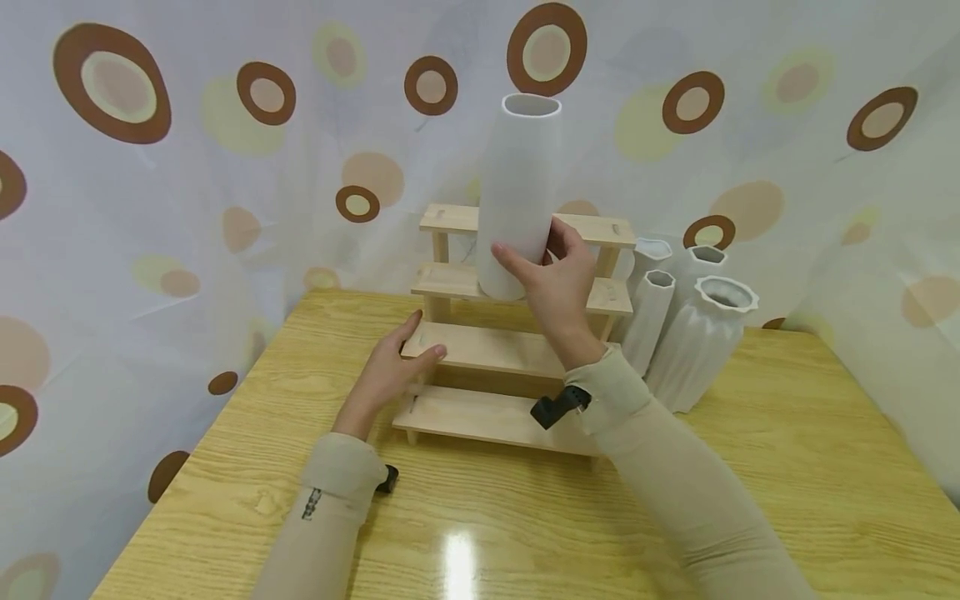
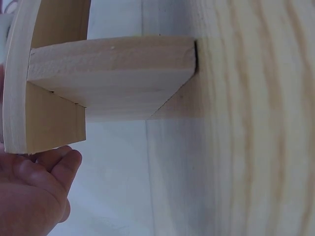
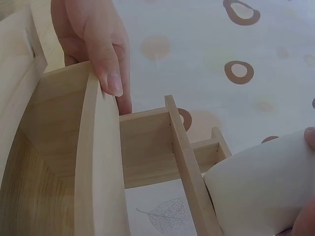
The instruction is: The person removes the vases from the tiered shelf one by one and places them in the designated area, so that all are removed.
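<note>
A tall smooth white vase point(image 1: 519, 179) stands upright in the grip of my right hand point(image 1: 558, 287), thumb across its front and fingers round its right side. Its base overlaps the second tier from the top of a four-tier wooden display stand point(image 1: 480, 346). In the right wrist view, the base of the vase point(image 3: 261, 184) is right at a shelf edge. My left hand point(image 1: 386, 371) holds the left end of the second tier from the bottom. Its thumb lies on the board, as the right wrist view of that hand point(image 3: 98, 44) shows.
Several white vases point(image 1: 701, 350), one with a fluted body and wavy rim, stand close together right of the stand. The wooden table point(image 1: 480, 517) runs beneath everything. A patterned cloth point(image 1: 300, 167) hangs behind and along the sides.
</note>
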